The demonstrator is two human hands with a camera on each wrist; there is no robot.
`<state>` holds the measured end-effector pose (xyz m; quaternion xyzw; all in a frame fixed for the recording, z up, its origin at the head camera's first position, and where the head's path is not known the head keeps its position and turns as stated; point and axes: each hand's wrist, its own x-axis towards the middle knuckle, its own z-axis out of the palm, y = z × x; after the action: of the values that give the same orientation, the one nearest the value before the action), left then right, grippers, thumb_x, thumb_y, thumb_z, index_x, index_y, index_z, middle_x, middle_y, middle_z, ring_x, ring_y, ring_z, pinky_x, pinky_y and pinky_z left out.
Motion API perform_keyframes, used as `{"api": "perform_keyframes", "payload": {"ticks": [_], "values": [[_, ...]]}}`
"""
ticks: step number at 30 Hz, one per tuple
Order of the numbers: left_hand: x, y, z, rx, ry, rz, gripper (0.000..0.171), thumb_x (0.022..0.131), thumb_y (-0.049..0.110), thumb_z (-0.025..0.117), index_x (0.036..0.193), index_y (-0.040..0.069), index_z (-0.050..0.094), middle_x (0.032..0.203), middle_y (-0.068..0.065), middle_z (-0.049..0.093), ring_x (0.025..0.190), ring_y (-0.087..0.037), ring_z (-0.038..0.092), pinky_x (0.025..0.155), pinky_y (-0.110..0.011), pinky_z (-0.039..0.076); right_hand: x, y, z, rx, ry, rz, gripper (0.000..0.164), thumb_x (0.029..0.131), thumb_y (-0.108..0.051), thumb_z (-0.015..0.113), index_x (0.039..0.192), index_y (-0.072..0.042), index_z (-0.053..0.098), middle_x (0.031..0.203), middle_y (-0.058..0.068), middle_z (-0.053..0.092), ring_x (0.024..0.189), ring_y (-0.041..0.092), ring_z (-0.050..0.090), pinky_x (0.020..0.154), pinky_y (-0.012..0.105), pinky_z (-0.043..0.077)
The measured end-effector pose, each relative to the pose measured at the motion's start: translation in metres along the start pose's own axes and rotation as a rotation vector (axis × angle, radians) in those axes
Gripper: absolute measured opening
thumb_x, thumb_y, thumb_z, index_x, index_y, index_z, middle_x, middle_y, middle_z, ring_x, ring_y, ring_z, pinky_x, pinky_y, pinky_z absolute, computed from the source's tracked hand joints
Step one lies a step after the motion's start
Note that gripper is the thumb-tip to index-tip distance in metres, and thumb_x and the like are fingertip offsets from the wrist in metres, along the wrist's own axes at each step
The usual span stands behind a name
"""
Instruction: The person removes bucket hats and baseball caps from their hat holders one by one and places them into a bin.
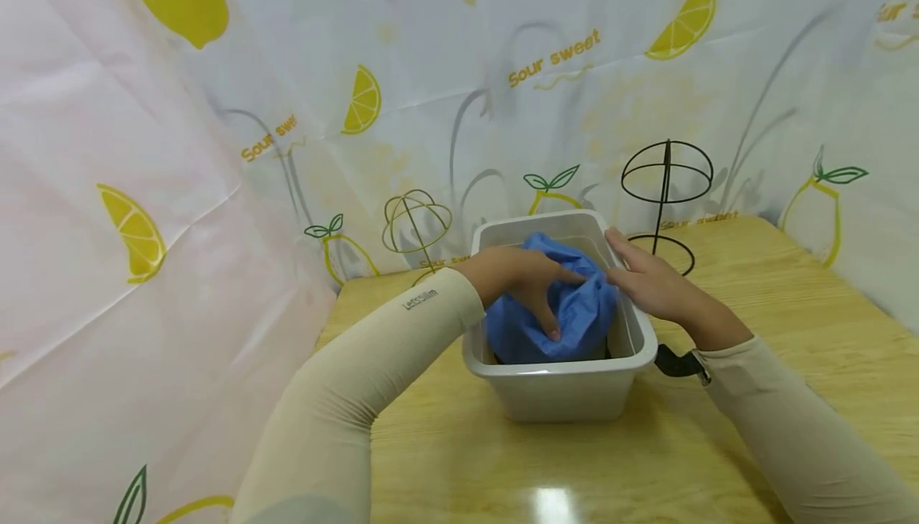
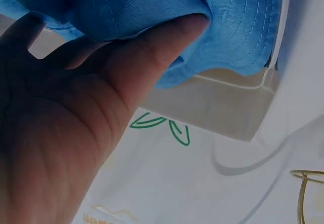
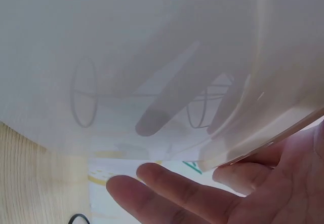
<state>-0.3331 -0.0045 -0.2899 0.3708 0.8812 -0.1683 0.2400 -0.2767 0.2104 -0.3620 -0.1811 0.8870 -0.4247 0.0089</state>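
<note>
A blue cloth hat (image 1: pixel 553 325) with a stitched brim lies inside a white plastic bin (image 1: pixel 567 392) on the table. My left hand (image 1: pixel 527 277) reaches over the bin's left side and grips the hat. In the left wrist view, the thumb (image 2: pixel 167 41) presses into a fold of the blue fabric, and the other fingers are partly hidden by the cloth. My right hand (image 1: pixel 656 285) rests against the bin's right rim. Its fingers (image 3: pixel 187 188) extend fairly straight along the outside wall in the right wrist view.
Behind the bin on the left stands a gold wire hat stand (image 1: pixel 416 225). A black wire stand (image 1: pixel 664 197) is at the back right, close to my right hand. The wooden table (image 1: pixel 445 460) meets a lemon-print cloth backdrop (image 1: pixel 431 45) at the back and left.
</note>
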Motion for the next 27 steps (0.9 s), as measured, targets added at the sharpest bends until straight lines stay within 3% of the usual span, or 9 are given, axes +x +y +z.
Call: {"api": "perform_keyframes", "payload": {"ticks": [10, 13, 16, 20, 23, 27], "values": [[-0.008, -0.002, 0.001, 0.011, 0.052, 0.053, 0.109, 0.075, 0.075, 0.075, 0.164, 0.045, 0.021, 0.169, -0.001, 0.032, 0.156, -0.025, 0.028, 0.125, -0.049, 0.029, 0.000, 0.001, 0.000, -0.019, 0.019, 0.006, 0.074, 0.110, -0.038, 0.041, 0.167, -0.006, 0.006, 0.173, 0.015, -0.009, 0.158, 0.046, -0.003, 0.121, 0.071, 0.009], [-0.014, -0.002, -0.002, 0.010, 0.064, 0.062, 0.107, 0.077, 0.074, 0.075, 0.164, 0.043, 0.023, 0.170, -0.004, 0.029, 0.157, -0.026, 0.026, 0.125, -0.049, 0.028, -0.001, 0.001, -0.001, -0.042, 0.030, 0.010, 0.073, 0.111, -0.041, 0.039, 0.166, -0.005, 0.008, 0.173, 0.015, -0.009, 0.157, 0.047, -0.001, 0.121, 0.072, 0.011], [-0.021, -0.007, -0.003, -0.001, 0.086, 0.065, 0.105, 0.078, 0.074, 0.074, 0.165, 0.042, 0.023, 0.172, -0.005, 0.025, 0.158, -0.027, 0.023, 0.126, -0.049, 0.026, -0.002, -0.001, -0.003, -0.092, 0.046, -0.013, 0.072, 0.111, -0.040, 0.038, 0.166, -0.003, 0.010, 0.173, 0.018, -0.006, 0.156, 0.050, 0.011, 0.120, 0.071, 0.015], [-0.037, -0.017, -0.001, -0.043, 0.140, 0.033, 0.108, 0.080, 0.074, 0.072, 0.166, 0.037, 0.021, 0.174, -0.008, 0.017, 0.160, -0.028, 0.019, 0.127, -0.048, 0.025, -0.001, -0.004, -0.008, -0.176, 0.055, -0.052, 0.071, 0.111, -0.038, 0.038, 0.165, -0.001, 0.011, 0.173, 0.022, -0.003, 0.155, 0.051, 0.015, 0.121, 0.069, 0.016], [-0.050, -0.027, 0.003, -0.080, 0.193, 0.006, 0.107, 0.083, 0.074, 0.068, 0.167, 0.032, 0.018, 0.175, -0.011, 0.012, 0.161, -0.030, 0.014, 0.128, -0.050, 0.021, 0.000, -0.005, -0.015, -0.241, 0.041, -0.054, 0.073, 0.111, -0.040, 0.038, 0.165, 0.000, 0.009, 0.172, 0.022, -0.003, 0.157, 0.049, 0.006, 0.122, 0.069, 0.013], [-0.067, -0.040, 0.011, -0.096, 0.258, -0.045, 0.097, 0.090, 0.077, 0.055, 0.167, 0.035, 0.015, 0.175, -0.011, 0.008, 0.161, -0.035, 0.006, 0.128, -0.058, 0.012, -0.001, -0.002, -0.025, -0.354, 0.010, -0.046, 0.076, 0.111, -0.042, 0.037, 0.164, 0.003, 0.007, 0.172, 0.025, -0.004, 0.157, 0.049, 0.005, 0.122, 0.069, 0.014]]}}
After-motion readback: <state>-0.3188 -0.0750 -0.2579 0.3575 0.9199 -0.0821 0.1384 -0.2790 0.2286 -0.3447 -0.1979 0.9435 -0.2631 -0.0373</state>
